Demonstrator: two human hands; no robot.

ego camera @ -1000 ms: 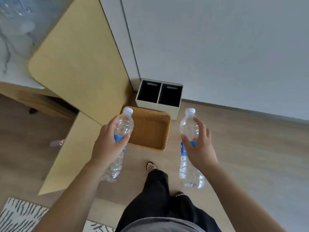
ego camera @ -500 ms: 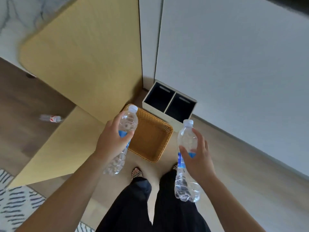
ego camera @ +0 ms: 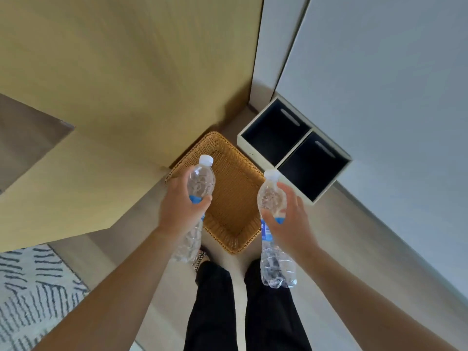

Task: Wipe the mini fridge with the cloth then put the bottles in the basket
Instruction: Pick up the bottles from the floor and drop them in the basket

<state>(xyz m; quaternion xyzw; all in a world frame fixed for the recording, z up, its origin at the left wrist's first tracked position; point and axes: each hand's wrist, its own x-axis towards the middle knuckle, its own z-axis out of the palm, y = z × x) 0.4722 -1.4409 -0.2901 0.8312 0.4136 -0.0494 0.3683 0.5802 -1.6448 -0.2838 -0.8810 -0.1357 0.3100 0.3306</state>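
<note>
A person's left hand (ego camera: 179,211) is gripping a clear water bottle (ego camera: 201,182) over the woven basket (ego camera: 238,198) on the floor, while the right hand (ego camera: 291,224) is clutching a second bottle (ego camera: 277,267) at its right rim, near a two-bin box (ego camera: 258,150).

The wicker basket (ego camera: 233,198) sits on the floor between and beyond both hands; the two-compartment box (ego camera: 295,148) lies behind it, beyond the right hand (ego camera: 291,224).

2-compartment box (ego camera: 256,148); striped rug (ego camera: 30,287).
</note>
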